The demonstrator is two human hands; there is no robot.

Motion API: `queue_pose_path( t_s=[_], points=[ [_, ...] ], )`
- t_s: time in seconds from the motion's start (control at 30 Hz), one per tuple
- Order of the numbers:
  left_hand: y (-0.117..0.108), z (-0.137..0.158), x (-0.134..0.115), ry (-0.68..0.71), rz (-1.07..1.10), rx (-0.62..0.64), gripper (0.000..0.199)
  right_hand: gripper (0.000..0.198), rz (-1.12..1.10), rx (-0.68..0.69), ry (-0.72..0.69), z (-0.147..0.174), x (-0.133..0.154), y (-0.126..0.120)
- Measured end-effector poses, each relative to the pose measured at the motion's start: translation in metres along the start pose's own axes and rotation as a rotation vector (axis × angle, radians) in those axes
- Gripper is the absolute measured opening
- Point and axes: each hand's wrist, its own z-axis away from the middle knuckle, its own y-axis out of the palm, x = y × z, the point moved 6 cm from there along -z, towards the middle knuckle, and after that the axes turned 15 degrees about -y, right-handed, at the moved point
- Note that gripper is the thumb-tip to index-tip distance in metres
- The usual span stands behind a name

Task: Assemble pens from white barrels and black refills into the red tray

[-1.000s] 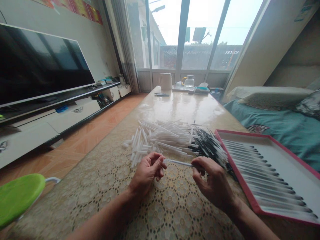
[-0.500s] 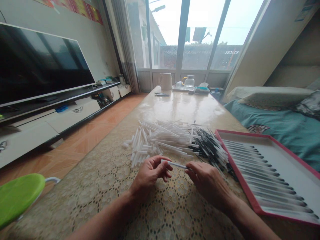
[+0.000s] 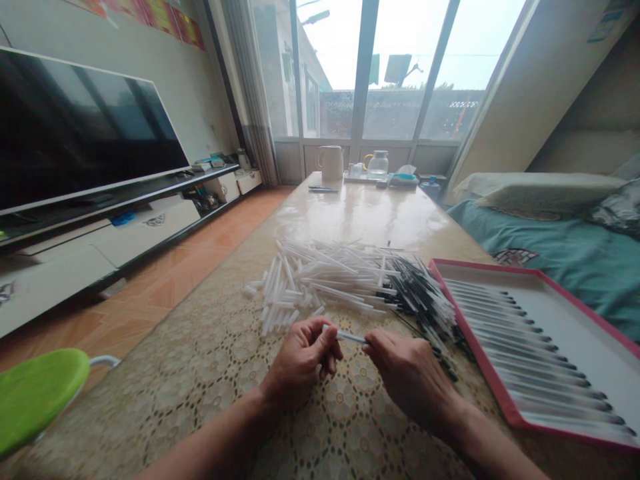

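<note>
A slim whitish pen (image 3: 351, 337) spans the gap between my two hands, above the patterned tabletop. My left hand (image 3: 303, 357) pinches its left end between thumb and fingers. My right hand (image 3: 411, 370) is closed round the other end, which its fingers hide. Just beyond my hands lies a heap of white plastic tubes (image 3: 330, 273). Thin black-and-clear sticks (image 3: 420, 290), like pen refills, are piled to the right of the tubes. Farther right, a red-rimmed box (image 3: 513, 408) holds a row of pens (image 3: 525, 353) with dark ends.
At the table's far end stand a beige kettle (image 3: 331, 163), a glass jug (image 3: 379, 165) and a tissue pack (image 3: 404, 176). A green stool (image 3: 45, 393) is at the lower left. To the right is a bed or sofa with a teal cover (image 3: 565, 247).
Both hands have moved slightly down and to the left with the pen. They are a little closer together, so less of the pen shows between them.
</note>
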Motion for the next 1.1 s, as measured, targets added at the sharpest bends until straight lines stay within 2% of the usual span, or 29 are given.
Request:
queue_pose_path(
  t_s=[0.2,0.33,0.43,0.53,0.63,0.7,0.8,0.83,0.9,0.97,1.03,1.1],
  points=[
    [0.003,0.004,-0.004,0.053,0.040,-0.002,0.027,0.028,-0.344,0.001,0.130,0.002,-0.006,0.008],
    [0.005,0.006,-0.003,0.049,0.037,0.014,0.025,0.031,-0.586,0.008,0.163,0.001,-0.006,0.007],
    [0.006,0.006,-0.003,0.034,0.021,0.011,0.027,0.032,-0.661,0.016,0.158,0.001,-0.009,0.007],
    [0.006,0.004,-0.003,0.015,-0.006,-0.004,0.030,0.031,-0.598,0.014,0.148,0.000,-0.015,0.006],
    [0.001,-0.001,-0.003,0.000,0.007,-0.057,0.048,0.029,-0.477,-0.069,0.205,0.001,-0.029,-0.009],
    [-0.002,-0.003,-0.003,0.008,0.016,-0.100,0.051,0.028,-0.441,-0.188,0.295,0.005,-0.043,-0.030],
    [-0.005,-0.004,-0.004,0.012,0.031,-0.145,0.045,0.029,-0.400,-0.368,0.443,0.017,-0.070,-0.072],
    [-0.006,-0.003,-0.004,0.009,0.037,-0.157,0.042,0.030,-0.362,-0.385,0.480,0.021,-0.081,-0.085],
    [-0.007,-0.003,-0.005,0.004,0.045,-0.175,0.040,0.027,-0.250,-0.344,0.534,0.028,-0.107,-0.104],
    [-0.006,-0.002,-0.007,0.007,0.046,-0.180,0.038,0.021,-0.107,-0.240,0.590,0.037,-0.140,-0.112],
    [-0.006,-0.001,-0.007,0.010,0.045,-0.179,0.038,0.015,0.103,-0.122,0.640,0.048,-0.176,-0.112],
    [-0.006,-0.001,-0.007,0.016,0.053,-0.185,0.037,0.012,0.171,-0.090,0.664,0.058,-0.209,-0.103]
  ],
)
